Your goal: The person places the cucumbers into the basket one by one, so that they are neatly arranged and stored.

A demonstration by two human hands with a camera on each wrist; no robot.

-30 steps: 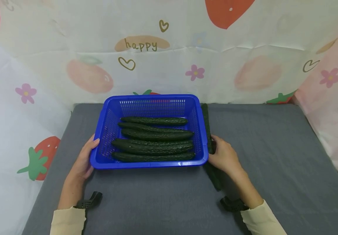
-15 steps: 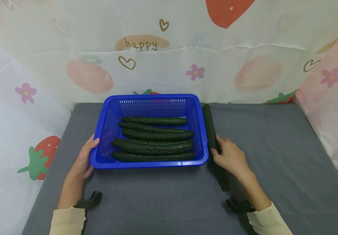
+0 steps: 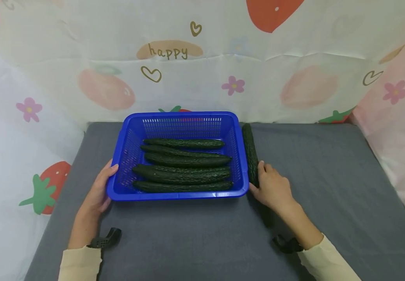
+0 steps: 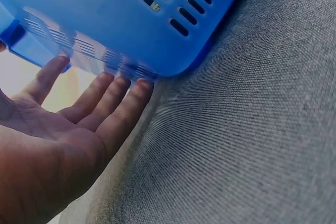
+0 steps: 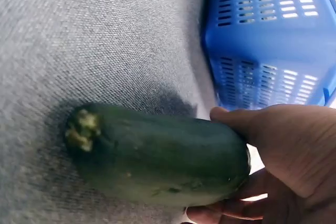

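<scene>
Six cucumbers total: five in the basket [image 3: 174, 164], one outside [image 3: 250, 152] (right of it). One blue basket [image 3: 126, 134]. Two hands: left hand [image 3: 98, 191], right hand [image 3: 272, 188].

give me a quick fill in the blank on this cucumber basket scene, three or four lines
1. The basket is coloured ____.
2. Inside the basket lie ____ cucumbers.
3. The right hand holds a cucumber that is ____ the basket.
4. The left hand touches the basket's ____ side.

Missing words: blue; five; outside; left
</scene>
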